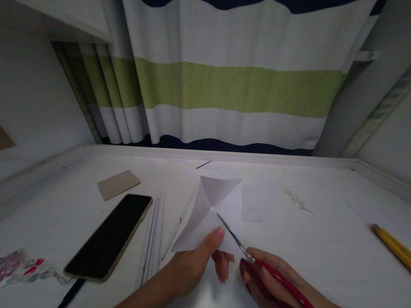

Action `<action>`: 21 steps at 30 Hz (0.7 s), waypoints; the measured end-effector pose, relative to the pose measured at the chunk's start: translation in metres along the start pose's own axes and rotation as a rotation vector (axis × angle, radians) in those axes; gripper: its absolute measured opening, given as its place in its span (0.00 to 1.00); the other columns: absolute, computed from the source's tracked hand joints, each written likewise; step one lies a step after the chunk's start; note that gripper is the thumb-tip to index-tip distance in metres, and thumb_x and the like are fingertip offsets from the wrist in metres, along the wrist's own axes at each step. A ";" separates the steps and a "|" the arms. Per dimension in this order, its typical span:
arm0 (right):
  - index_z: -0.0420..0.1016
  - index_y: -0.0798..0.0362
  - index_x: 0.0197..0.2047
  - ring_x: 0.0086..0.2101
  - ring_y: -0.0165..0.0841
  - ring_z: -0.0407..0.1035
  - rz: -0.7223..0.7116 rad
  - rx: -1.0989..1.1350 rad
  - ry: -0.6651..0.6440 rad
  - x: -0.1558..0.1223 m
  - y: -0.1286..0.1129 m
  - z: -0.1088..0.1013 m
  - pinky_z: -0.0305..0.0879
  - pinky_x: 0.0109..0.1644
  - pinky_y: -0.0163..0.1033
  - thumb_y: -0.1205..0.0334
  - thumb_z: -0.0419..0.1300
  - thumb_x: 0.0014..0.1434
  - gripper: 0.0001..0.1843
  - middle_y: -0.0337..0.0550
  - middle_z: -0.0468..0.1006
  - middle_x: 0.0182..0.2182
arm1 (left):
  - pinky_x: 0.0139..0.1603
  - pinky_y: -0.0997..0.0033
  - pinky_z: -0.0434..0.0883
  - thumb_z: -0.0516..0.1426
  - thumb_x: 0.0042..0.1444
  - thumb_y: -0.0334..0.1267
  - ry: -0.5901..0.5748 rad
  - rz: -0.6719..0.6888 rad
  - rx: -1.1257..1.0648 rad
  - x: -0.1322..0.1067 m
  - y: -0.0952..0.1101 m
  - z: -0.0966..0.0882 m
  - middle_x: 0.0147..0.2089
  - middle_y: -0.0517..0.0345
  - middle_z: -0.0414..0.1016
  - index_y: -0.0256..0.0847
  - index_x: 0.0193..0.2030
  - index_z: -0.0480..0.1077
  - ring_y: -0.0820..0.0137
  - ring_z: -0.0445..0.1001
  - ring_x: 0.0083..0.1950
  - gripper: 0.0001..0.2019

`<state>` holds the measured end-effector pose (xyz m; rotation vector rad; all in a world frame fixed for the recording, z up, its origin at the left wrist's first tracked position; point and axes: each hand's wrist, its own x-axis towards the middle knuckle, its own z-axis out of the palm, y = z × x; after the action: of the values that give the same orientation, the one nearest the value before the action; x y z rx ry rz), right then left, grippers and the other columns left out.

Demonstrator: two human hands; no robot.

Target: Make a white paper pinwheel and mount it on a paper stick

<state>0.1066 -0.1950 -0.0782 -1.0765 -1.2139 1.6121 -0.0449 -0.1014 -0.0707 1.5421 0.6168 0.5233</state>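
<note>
A creased white sheet of paper [223, 197] is held up over the table by my left hand [201, 259], thumb on top and fingers beneath its near edge. My right hand [272, 277] grips red-handled scissors [256, 259], fingers wrapped around the handles. The metal blades point up and left, with the tip near the middle of the paper where the creases meet. The blades look closed or nearly so. Whether the tip touches the paper, I cannot tell.
To the left lie a black-screened phone [112, 236], folded white paper strips [152, 240], a beige card [118, 184] and a beaded charm [15, 267]. White paper [259, 197] rests behind my hands. A yellow tool [407, 258] lies at the right. A curtain [233, 78] hangs behind the white table [331, 258].
</note>
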 end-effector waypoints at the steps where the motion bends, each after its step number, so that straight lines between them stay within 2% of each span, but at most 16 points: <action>1: 0.56 0.53 0.32 0.13 0.20 0.43 0.002 -0.007 0.002 0.000 0.000 0.000 0.41 0.14 0.28 0.41 0.49 0.53 0.21 0.27 0.53 0.14 | 0.37 0.73 0.66 0.42 0.55 0.51 -0.002 0.000 -0.002 0.000 0.000 0.000 0.16 0.62 0.66 0.39 0.14 0.64 0.72 0.68 0.23 0.26; 7: 0.55 0.53 0.30 0.11 0.18 0.42 -0.024 0.003 0.005 0.002 -0.002 0.000 0.40 0.12 0.27 0.41 0.50 0.52 0.21 0.26 0.52 0.14 | 0.40 0.74 0.64 0.43 0.56 0.50 -0.009 -0.028 0.044 -0.002 0.000 -0.001 0.17 0.61 0.68 0.39 0.13 0.64 0.71 0.69 0.27 0.26; 10: 0.55 0.53 0.30 0.10 0.18 0.42 -0.027 0.024 0.001 0.003 -0.001 0.000 0.39 0.11 0.26 0.42 0.52 0.51 0.21 0.25 0.51 0.13 | 0.39 0.74 0.64 0.42 0.56 0.50 0.015 -0.030 0.040 -0.002 0.001 -0.001 0.17 0.61 0.67 0.39 0.13 0.64 0.72 0.69 0.26 0.26; 16: 0.59 0.55 0.32 0.10 0.16 0.42 -0.036 0.018 -0.006 0.002 0.003 0.000 0.41 0.10 0.24 0.43 0.52 0.52 0.21 0.25 0.52 0.13 | 0.42 0.74 0.64 0.43 0.56 0.49 -0.005 -0.044 0.056 -0.001 0.002 -0.001 0.16 0.62 0.67 0.39 0.14 0.64 0.71 0.70 0.27 0.25; 21: 0.57 0.54 0.30 0.09 0.16 0.43 -0.017 0.034 0.000 0.003 0.003 0.000 0.41 0.10 0.23 0.44 0.53 0.51 0.20 0.25 0.52 0.13 | 0.44 0.76 0.62 0.42 0.56 0.49 0.022 -0.036 0.070 -0.002 -0.001 -0.001 0.17 0.62 0.68 0.40 0.13 0.63 0.71 0.70 0.30 0.26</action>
<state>0.1059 -0.1928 -0.0813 -1.0422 -1.1883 1.6145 -0.0472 -0.1019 -0.0719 1.5904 0.6851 0.4968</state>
